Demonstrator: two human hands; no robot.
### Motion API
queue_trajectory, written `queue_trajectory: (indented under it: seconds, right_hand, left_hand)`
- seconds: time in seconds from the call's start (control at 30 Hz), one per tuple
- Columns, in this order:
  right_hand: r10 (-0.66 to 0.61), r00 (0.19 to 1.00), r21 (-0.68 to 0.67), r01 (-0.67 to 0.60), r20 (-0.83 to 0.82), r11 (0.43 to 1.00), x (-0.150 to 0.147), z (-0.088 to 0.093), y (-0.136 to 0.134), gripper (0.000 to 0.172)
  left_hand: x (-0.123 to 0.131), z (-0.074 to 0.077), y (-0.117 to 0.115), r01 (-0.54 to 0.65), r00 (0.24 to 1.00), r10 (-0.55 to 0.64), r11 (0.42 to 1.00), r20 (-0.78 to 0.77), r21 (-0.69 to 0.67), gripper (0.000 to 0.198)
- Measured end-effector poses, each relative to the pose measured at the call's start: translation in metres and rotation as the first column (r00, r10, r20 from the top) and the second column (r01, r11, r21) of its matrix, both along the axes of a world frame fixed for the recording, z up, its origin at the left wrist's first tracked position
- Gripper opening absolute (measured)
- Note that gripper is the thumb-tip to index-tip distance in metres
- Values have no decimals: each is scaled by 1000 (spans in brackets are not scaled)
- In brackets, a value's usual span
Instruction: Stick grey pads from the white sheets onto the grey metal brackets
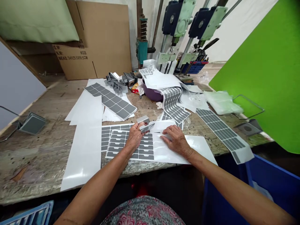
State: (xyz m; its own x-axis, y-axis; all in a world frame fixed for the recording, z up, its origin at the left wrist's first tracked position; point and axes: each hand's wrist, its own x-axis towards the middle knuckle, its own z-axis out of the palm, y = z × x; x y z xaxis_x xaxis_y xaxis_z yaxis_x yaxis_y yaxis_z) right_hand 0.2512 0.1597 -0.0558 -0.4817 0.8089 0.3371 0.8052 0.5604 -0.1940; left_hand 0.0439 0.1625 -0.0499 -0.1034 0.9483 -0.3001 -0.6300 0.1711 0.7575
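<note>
My left hand (134, 137) is raised over the sheets, its fingers pinching a few small grey rectangular pads (143, 123). My right hand (175, 140) lies flat on a glossy white backing sheet (168, 150), with its fingertips next to a small grey piece (167, 136). Under and beside my left hand is a white sheet of grey die-cut labels (130, 153), partly covered by that hand. Further grey label sheets lie around the bench: a long strip (110, 100) at the back left, a curled stack (172, 104) in the middle, and a strip (221, 132) at the right.
A worn wooden bench (35, 156) holds loose white sheets, a purple basin (150, 93) and a pile of grey formed pieces (118, 82). Two bench presses (189, 34) stand behind it. A blue bin (264, 187) sits at lower right below the bench edge.
</note>
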Motion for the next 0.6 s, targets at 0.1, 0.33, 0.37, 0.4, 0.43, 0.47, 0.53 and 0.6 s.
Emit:
queue_trajectory:
  seconds: [0.1, 0.33, 0.37, 0.4, 0.43, 0.47, 0.53, 0.6]
  right_hand:
    - [1, 1000, -20, 0, 18, 1000, -5, 4, 3, 14]
    - [-154, 982, -90, 164, 109, 982, -23, 10, 3, 8]
    - [-170, 978, -100, 182, 121, 978, -25, 11, 2, 8]
    - [-183, 974, -108, 198, 132, 974, -27, 11, 0, 8]
    - [-193, 971, -117, 210, 142, 971, -29, 12, -1, 9]
    - [-200, 968, -125, 220, 151, 968, -30, 13, -3, 9]
    - [-209, 964, -143, 233, 165, 962, -32, 15, -4, 9]
    - [-216, 961, -163, 244, 175, 956, -34, 17, -3, 9]
  left_hand:
    - [-1, -2, 1, -2, 1000, 2, 1000, 12, 11, 16]
    - [-2, -4, -2, 15, 1000, -15, 999, 23, 36, 18]
    - [-2, -4, -2, 18, 1000, -19, 999, 22, 38, 19]
    - [-2, -5, -2, 21, 1000, -22, 999, 21, 40, 19]
    - [-2, -5, -3, 23, 999, -24, 999, 21, 43, 20]
    - [-2, -5, -3, 26, 999, -27, 999, 22, 46, 20]
    - [-2, -6, -3, 29, 999, -30, 998, 25, 51, 19]
    - [-2, -8, -3, 31, 999, -32, 998, 28, 51, 20]
